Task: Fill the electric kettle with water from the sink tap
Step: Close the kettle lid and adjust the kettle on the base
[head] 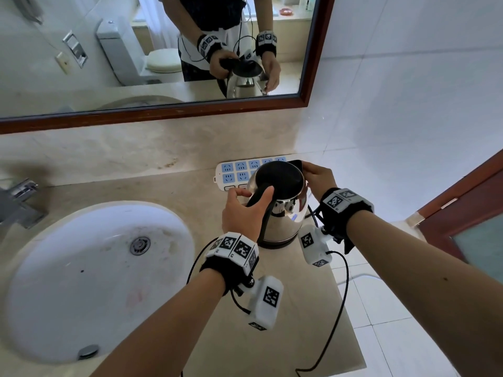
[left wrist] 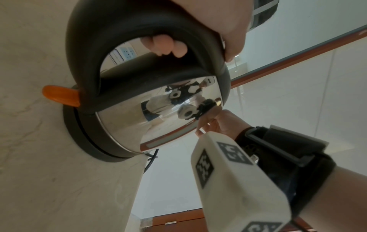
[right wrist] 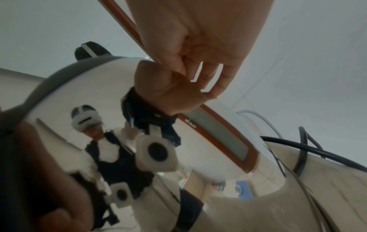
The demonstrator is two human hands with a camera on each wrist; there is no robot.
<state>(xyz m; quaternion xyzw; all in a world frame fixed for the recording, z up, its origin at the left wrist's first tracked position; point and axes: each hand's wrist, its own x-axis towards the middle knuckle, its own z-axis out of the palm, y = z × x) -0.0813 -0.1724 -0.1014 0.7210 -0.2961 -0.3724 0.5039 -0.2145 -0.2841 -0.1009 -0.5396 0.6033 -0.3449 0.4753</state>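
Observation:
A steel electric kettle (head: 283,221) with a black lid and handle stands upright on its black base (left wrist: 79,135) on the counter, right of the sink (head: 81,281). My left hand (head: 245,205) grips the handle, fingers (left wrist: 164,45) curled through it and thumb on top. My right hand (head: 310,172) is at the kettle's far right side by the spout, fingers (right wrist: 210,75) fairly straight and touching the steel wall. The lid is down. An orange switch (left wrist: 61,95) sticks out below the handle. The tap (head: 20,197) is at the far left edge.
A white and blue power strip (head: 239,170) lies against the backsplash just behind the kettle. A black cord (head: 340,300) runs over the counter's right edge. A framed mirror (head: 163,110) hangs above. A brown door (head: 468,213) stands at the right.

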